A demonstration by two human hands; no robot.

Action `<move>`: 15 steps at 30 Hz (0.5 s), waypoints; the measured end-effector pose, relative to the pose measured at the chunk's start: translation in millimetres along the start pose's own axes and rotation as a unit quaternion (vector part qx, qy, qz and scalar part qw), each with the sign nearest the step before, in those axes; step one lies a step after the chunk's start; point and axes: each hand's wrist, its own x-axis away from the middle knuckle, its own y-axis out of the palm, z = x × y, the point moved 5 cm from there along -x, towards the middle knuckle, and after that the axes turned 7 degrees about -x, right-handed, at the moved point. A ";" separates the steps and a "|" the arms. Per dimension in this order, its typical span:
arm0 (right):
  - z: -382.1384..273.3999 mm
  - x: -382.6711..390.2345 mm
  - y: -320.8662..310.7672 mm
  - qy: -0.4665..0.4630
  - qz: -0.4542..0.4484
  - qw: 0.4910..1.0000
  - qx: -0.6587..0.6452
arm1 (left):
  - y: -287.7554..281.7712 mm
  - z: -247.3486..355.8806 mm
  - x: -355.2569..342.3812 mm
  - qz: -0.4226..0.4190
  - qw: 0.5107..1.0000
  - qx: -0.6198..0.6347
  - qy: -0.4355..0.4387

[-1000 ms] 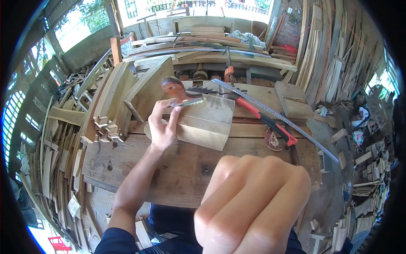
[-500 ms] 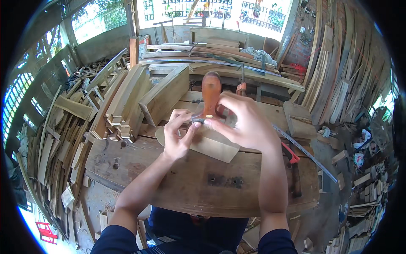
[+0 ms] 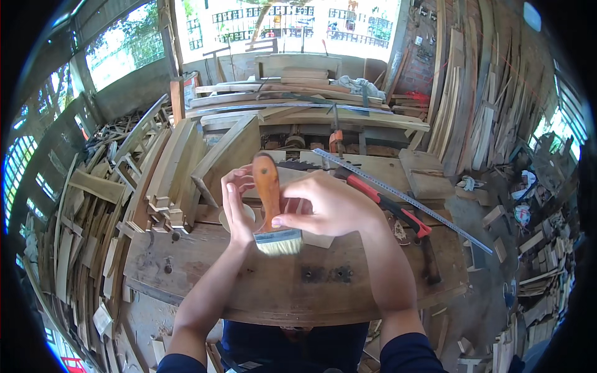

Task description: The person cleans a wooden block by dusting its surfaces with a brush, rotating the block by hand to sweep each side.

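A flat paintbrush [image 3: 268, 193] with an orange-brown wooden handle and pale bristles is tilted above the workbench [image 3: 373, 283], bristles toward me. My right hand [image 3: 333, 202] is closed on it, thumb by the metal band and fingers behind the handle. On the brush's other side is my left hand [image 3: 236, 208], fingers raised and apart; whether it touches the handle I cannot tell. Beneath the hands lies a pale thin board [image 3: 320, 242], mostly covered by them. Right of them rests a saw with a red-and-black handle [image 3: 379, 196], its dark toothed blade partly hidden.
A long metal ruler [image 3: 435, 217] crosses the bench's right side, beside a wooden block [image 3: 426, 180]. An orange clamp [image 3: 336, 140] stands at the far edge. Thick planks [image 3: 180, 165] are stacked at the left, with a board on edge [image 3: 227, 155] beside them. Timber leans against the right wall.
The brush has turned from bristles hidden to bristles facing me, and has moved left and lower. My left hand's fingers have come off the metal band and spread. The view has shifted, uncovering the saw.
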 end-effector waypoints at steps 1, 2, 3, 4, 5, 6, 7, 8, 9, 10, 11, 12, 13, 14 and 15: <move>5.1 1.9 -6.9 0.011 0.047 0.998 -0.027 | 2.8 0.6 3.4 -0.011 1.000 -0.020 0.013; 14.2 4.2 -13.6 0.022 0.092 0.994 -0.055 | 6.7 -1.4 3.2 -0.025 0.999 -0.032 0.019; 29.5 6.4 -26.6 -0.025 0.166 0.986 -0.010 | 13.0 -2.9 4.5 -0.039 0.998 -0.044 0.021; 36.7 8.0 -36.8 -0.029 0.236 0.971 0.034 | 16.3 -0.8 7.9 -0.054 0.998 -0.033 0.025; 47.3 11.4 -48.9 0.025 0.292 0.947 0.129 | 20.8 -0.5 7.6 -0.067 0.997 -0.024 0.025; 52.6 14.2 -56.4 0.018 0.362 0.919 0.153 | 26.1 -0.5 10.0 -0.086 0.995 -0.051 0.028; 46.0 15.6 -63.7 -0.001 0.388 0.892 0.234 | 29.1 0.9 10.2 -0.087 0.994 -0.049 0.030; 46.4 15.7 -62.0 0.025 0.362 0.903 0.232 | 31.0 2.3 11.1 -0.089 0.994 -0.047 0.032; 43.4 12.8 -60.3 0.046 0.335 0.913 0.229 | 30.2 1.2 8.7 -0.093 0.994 -0.048 0.037; 41.2 8.2 -51.6 0.034 0.274 0.938 0.207 | 27.2 -1.8 8.5 -0.090 0.994 -0.047 0.035; 38.4 4.3 -40.2 -0.002 0.212 0.965 0.156 | 24.4 -4.0 9.4 -0.088 0.995 -0.046 0.034; 33.1 1.5 -30.7 -0.039 0.150 0.982 0.107 | 24.1 -0.7 7.2 -0.078 0.996 -0.042 0.027; 28.5 1.3 -25.2 -0.035 0.119 0.991 0.059 | 21.5 -4.5 7.9 -0.078 0.996 -0.042 0.025; 24.7 3.0 -27.0 -0.034 0.118 0.991 0.057 | 18.3 -11.6 8.5 -0.089 0.995 -0.049 0.012; 25.9 5.7 -25.1 0.002 0.082 0.997 -0.001 | 18.4 -11.8 9.5 -0.102 0.993 -0.056 -0.002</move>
